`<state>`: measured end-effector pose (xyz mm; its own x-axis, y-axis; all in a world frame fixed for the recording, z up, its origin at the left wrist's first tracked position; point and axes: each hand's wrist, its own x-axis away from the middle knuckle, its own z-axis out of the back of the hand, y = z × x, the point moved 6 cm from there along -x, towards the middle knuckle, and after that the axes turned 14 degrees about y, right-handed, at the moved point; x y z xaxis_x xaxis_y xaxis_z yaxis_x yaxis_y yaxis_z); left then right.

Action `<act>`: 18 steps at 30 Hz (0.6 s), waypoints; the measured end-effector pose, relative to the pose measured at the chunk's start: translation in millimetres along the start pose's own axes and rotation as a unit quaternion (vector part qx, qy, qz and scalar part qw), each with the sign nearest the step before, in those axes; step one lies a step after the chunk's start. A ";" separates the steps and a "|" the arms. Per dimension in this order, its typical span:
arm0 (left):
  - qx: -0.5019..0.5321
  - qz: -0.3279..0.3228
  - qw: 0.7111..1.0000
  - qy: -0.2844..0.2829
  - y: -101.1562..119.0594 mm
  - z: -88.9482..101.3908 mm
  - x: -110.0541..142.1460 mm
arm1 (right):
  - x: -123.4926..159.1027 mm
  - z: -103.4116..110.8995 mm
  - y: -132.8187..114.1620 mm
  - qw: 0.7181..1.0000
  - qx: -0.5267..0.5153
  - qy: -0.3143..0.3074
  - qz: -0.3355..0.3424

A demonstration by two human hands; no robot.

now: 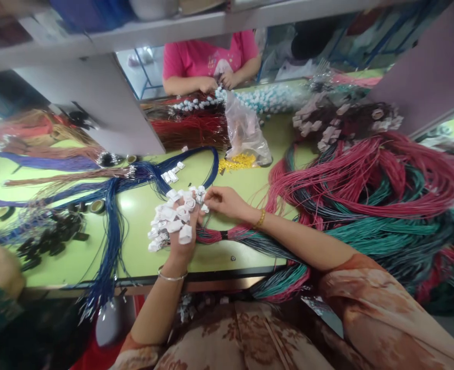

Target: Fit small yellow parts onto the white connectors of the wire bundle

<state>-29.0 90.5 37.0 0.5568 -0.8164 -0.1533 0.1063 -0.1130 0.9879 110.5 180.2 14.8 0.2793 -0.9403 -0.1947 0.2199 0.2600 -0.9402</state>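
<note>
My left hand [184, 244] is closed around a bundle of wires whose ends carry many white plastic connectors [173, 213]. The connectors fan out over the hand and hide most of its fingers. From this grip a red, green and black wire bundle [246, 235] runs right along the table's front edge, tied with a dark band. My right hand [225, 201] is at the right side of the connectors, its thumb and fingers pinched beside a small white connector [204, 207]. What lies between those fingertips is too small to make out.
Yellow small parts [237, 163] lie by a clear plastic bag [246, 128]. Heaped red wires [365, 180] and green wires [396, 239] cover the right. Blue wires [113, 226] hang over the front edge at left, near black connectors [53, 231]. A person in pink [211, 61] sits opposite.
</note>
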 end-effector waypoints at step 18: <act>0.161 0.161 0.973 -0.048 -13.6 -8.6 7.3 | -75.9 67.4 59.4 0.966 0.239 0.097 0.028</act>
<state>-19.3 90.9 22.2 0.4370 -0.8866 0.1519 -0.3327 -0.0024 0.9430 165.3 281.8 -7.5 0.1339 -0.9331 -0.3337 0.6286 0.3403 -0.6993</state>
